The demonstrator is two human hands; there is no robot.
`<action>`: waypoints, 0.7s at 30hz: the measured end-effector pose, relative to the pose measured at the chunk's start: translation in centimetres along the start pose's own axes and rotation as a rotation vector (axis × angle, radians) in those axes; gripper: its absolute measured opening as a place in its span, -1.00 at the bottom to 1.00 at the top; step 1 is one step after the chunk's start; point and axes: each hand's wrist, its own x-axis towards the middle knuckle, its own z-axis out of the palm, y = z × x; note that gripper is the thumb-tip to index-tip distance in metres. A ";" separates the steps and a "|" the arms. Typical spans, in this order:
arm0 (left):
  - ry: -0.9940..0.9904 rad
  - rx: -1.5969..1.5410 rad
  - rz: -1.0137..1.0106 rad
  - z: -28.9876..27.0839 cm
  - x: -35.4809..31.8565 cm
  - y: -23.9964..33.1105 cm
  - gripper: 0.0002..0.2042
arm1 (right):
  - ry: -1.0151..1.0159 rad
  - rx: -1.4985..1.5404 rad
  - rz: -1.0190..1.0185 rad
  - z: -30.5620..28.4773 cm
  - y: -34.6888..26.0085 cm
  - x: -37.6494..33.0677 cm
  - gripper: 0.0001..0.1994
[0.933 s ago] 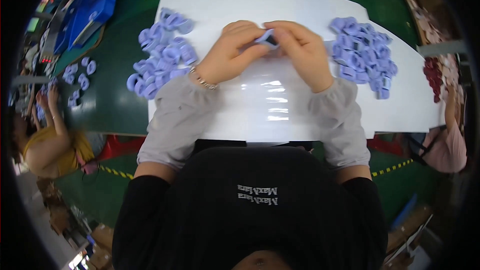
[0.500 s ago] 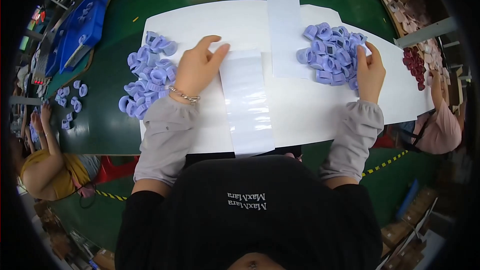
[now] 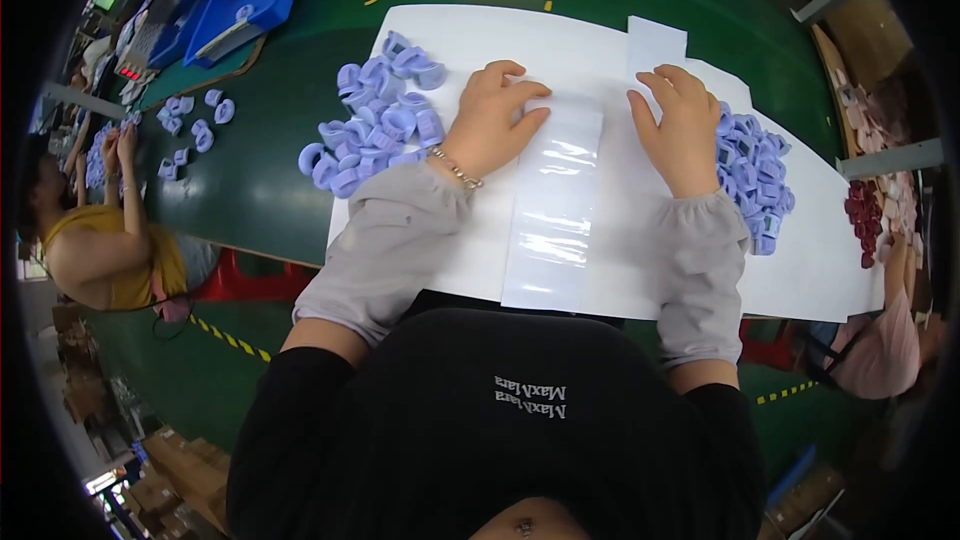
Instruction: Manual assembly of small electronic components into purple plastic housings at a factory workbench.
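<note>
A strip of clear glossy film or bags (image 3: 552, 210) lies lengthwise on the white sheet (image 3: 470, 270) before me. Just left of its far end is my left hand (image 3: 492, 120), thumb and forefinger apart, nothing visible between them. My right hand (image 3: 682, 135) hovers on the strip's other side with fingers curved and spread, seemingly empty. Beside my left wrist sits a pile of small lilac ring-shaped plastic pieces, like toy watches (image 3: 375, 120). A second pile of lilac pieces (image 3: 755, 175) lies right of my right hand, which partly hides it.
A white paper (image 3: 657, 43) lies beyond my right hand. Blue trays (image 3: 245, 10) stand at the far left, near a few loose lilac pieces (image 3: 203, 135). Dark red pieces (image 3: 863, 220) lie at the right. People sit on both sides, one in a yellow top (image 3: 110, 255).
My right hand has come away from the right pile, leftward toward the film strip, and its fingers have spread. My left hand stays near the strip's far end. The whole view has shifted.
</note>
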 end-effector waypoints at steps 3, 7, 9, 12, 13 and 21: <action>0.057 0.054 0.117 -0.2 0.1 0.6 -0.72 | 0.043 -0.084 0.104 -1.2 1.9 -1.2 -0.77; -0.128 0.055 0.270 -1.1 0.2 2.7 -0.70 | 0.003 -0.209 0.230 -3.7 7.1 -2.3 -0.67; -0.169 0.012 0.347 -0.1 0.3 3.6 -0.71 | -0.055 -0.249 0.298 -5.0 10.7 -2.3 -0.63; -0.320 -0.048 0.443 0.8 -0.1 4.9 -0.73 | -0.203 -0.144 0.104 -5.3 13.9 -1.9 -0.54; -0.314 -0.047 0.445 0.9 -0.3 4.8 -0.73 | -0.200 -0.147 0.100 -5.2 14.1 -1.5 -0.54; -0.267 -0.032 0.345 0.3 -0.7 3.6 -0.80 | -0.526 0.035 0.298 -7.4 17.8 -2.8 -0.66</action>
